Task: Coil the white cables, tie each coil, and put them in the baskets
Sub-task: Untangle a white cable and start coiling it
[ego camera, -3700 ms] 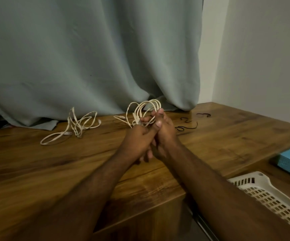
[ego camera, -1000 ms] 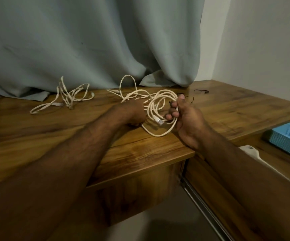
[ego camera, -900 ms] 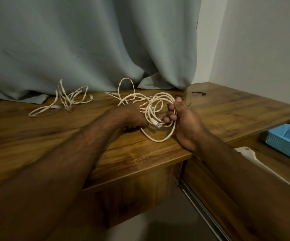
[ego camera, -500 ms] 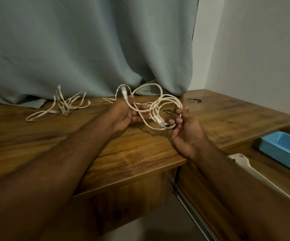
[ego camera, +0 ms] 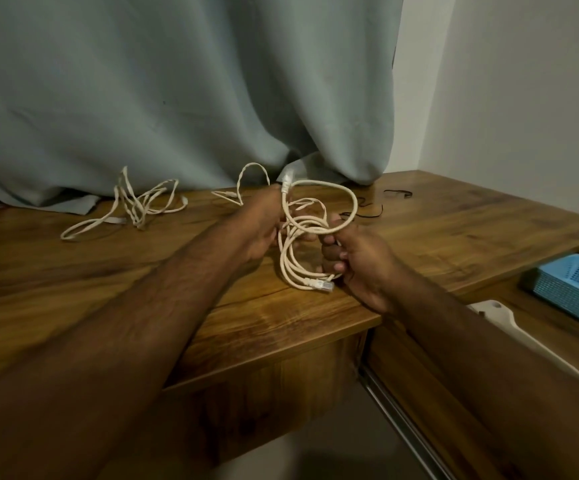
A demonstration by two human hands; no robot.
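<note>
A white cable (ego camera: 296, 261) hangs in loose loops between my hands above the wooden table (ego camera: 108, 282). My right hand (ego camera: 357, 261) grips the bundled loops, and a clear plug dangles just below its fingers. My left hand (ego camera: 264, 223) holds the other end of the same cable, its plug sticking up above the fingers. A second white cable (ego camera: 135, 209) lies tangled on the table at the back left. A blue basket (ego camera: 572, 285) sits at the right, and part of a white basket (ego camera: 496, 317) shows beside my right forearm.
Thin black ties (ego camera: 374, 211) lie on the table behind my hands. A grey-green curtain (ego camera: 177, 98) hangs down onto the table's back edge. The baskets rest on a lower wooden surface to the right of the table's front corner.
The neat coil has loosened into long loops. My hands moved apart, the left one lifting one cable end, and the loops now hang lower from my right hand.
</note>
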